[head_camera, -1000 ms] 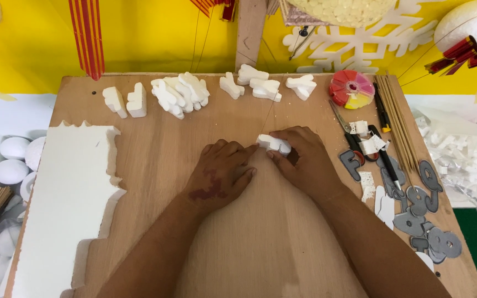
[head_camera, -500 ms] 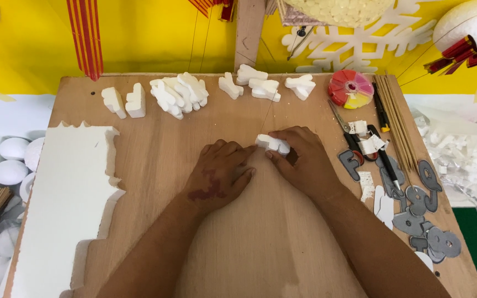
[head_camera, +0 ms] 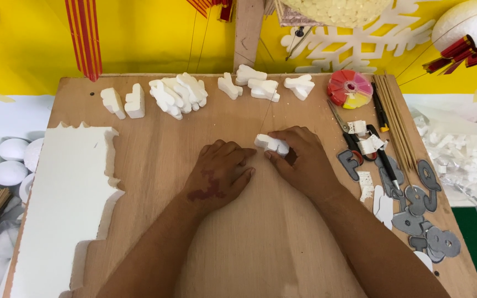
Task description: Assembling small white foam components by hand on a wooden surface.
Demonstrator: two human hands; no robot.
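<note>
Both of my hands rest near the middle of a wooden board [head_camera: 282, 243]. My right hand [head_camera: 300, 161] holds a small white foam cut-out [head_camera: 271, 144] against the board, thumb and fingers wrapped around it. My left hand [head_camera: 219, 174] lies beside it with curled fingers, its fingertips close to the foam piece; whether they touch it I cannot tell. A thin wire [head_camera: 268, 113] runs down from above to the foam piece.
Several white foam cut-outs [head_camera: 179, 94] lie along the board's far edge. A large jagged foam sheet [head_camera: 56, 204] covers the left side. Grey cut-outs [head_camera: 415, 204], scissors [head_camera: 344, 132], thin wooden sticks [head_camera: 396, 118] and a coloured round box [head_camera: 350, 88] lie right. Foam balls [head_camera: 8, 171] sit off the left edge.
</note>
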